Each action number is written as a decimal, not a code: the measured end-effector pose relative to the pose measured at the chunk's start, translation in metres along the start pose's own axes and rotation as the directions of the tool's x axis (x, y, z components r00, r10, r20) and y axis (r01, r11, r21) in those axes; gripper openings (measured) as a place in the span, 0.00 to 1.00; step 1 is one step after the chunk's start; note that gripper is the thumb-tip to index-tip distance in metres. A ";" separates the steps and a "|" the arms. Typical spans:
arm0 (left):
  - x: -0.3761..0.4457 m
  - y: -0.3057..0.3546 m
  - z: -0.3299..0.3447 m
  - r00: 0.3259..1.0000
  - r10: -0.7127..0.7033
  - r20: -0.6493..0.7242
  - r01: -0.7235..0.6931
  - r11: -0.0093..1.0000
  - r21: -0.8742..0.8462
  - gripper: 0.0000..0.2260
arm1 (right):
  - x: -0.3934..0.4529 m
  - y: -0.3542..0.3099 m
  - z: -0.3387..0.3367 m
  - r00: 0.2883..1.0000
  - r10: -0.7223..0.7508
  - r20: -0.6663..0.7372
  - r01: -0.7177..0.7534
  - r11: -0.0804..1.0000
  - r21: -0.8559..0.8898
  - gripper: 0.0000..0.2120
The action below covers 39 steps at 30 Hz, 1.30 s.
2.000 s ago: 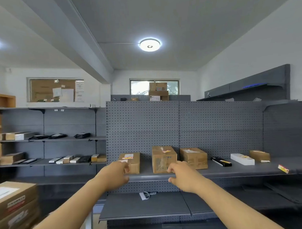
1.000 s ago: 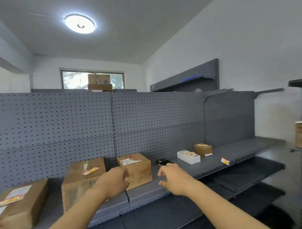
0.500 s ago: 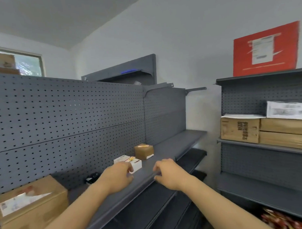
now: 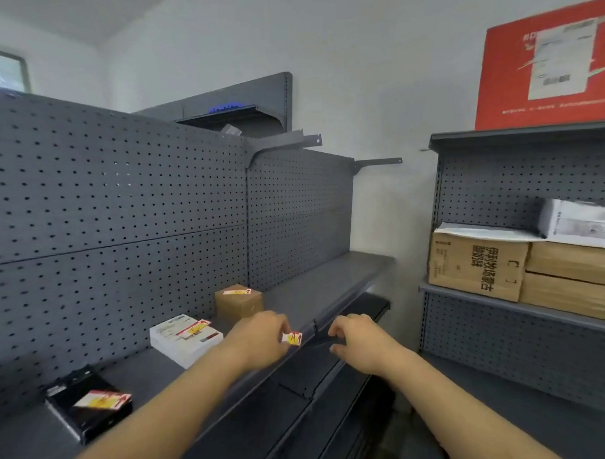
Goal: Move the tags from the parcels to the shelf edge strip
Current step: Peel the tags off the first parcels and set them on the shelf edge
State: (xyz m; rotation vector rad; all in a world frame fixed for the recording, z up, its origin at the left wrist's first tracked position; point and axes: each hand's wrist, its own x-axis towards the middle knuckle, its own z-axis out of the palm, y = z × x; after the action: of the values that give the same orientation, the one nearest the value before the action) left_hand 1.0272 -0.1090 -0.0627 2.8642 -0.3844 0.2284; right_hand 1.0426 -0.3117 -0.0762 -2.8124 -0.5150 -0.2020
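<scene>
My left hand point(image 4: 262, 339) pinches a small red, yellow and white tag point(image 4: 292, 338) right at the front edge strip point(image 4: 335, 315) of the grey shelf. My right hand point(image 4: 358, 339) hovers just right of the strip, fingers loosely curled, holding nothing. On the shelf lie a black parcel point(image 4: 86, 403), a white parcel point(image 4: 185, 338) and a small brown parcel point(image 4: 238, 301), each with a tag on top.
A dark pegboard back panel point(image 4: 122, 218) rises behind the shelf. Lower grey shelves point(image 4: 320, 393) jut out beneath my hands. On the right stands another shelf unit point(image 4: 523, 307) with cardboard boxes point(image 4: 477, 264), and a red poster point(image 4: 545, 63) hangs above it.
The view has swung right along the shelf, from the large brown boxes to the small parcels at its right end. A tag now shows in my left hand's fingers at the edge.
</scene>
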 end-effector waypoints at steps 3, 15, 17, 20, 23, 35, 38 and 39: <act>0.033 -0.011 0.016 0.999 -0.018 0.033 0.018 1.000 0.006 0.13 | 0.032 0.017 0.013 0.999 -0.011 0.045 0.012 1.000 -0.006 0.16; 0.168 -0.080 0.076 0.986 -0.086 0.145 0.071 0.992 0.102 0.16 | 0.193 0.073 0.083 0.981 -0.089 0.174 0.088 0.996 0.011 0.13; 0.183 -0.086 0.082 0.982 -0.112 0.155 0.095 0.989 0.115 0.16 | 0.212 0.080 0.094 0.972 -0.110 0.206 0.107 0.994 0.026 0.13; 0.201 -0.092 0.095 0.973 -0.147 0.179 0.121 0.981 0.152 0.15 | 0.239 0.088 0.114 0.955 -0.138 0.261 0.130 0.990 0.046 0.15; 0.216 -0.099 0.109 0.963 -0.188 0.193 0.159 0.975 0.155 0.12 | 0.263 0.094 0.132 0.936 -0.213 0.281 0.201 0.977 0.070 0.16; 0.247 -0.101 0.121 0.874 -0.462 0.150 0.437 0.883 0.172 0.14 | 0.318 0.109 0.150 0.741 -0.564 0.366 0.554 0.820 0.141 0.09; 0.240 -0.105 0.119 0.853 -0.504 0.138 0.482 0.860 0.164 0.13 | 0.323 0.105 0.150 0.675 -0.618 0.403 0.616 0.773 0.154 0.08; 0.236 -0.106 0.117 0.847 -0.514 0.133 0.493 0.855 0.162 0.12 | 0.325 0.104 0.150 0.644 -0.636 0.425 0.639 0.753 0.157 0.08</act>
State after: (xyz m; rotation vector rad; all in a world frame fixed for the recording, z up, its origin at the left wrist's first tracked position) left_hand 1.2961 -0.0971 -0.1544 2.9846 0.3793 -0.0995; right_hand 1.3947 -0.2549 -0.1843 -2.5366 -1.6237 0.3474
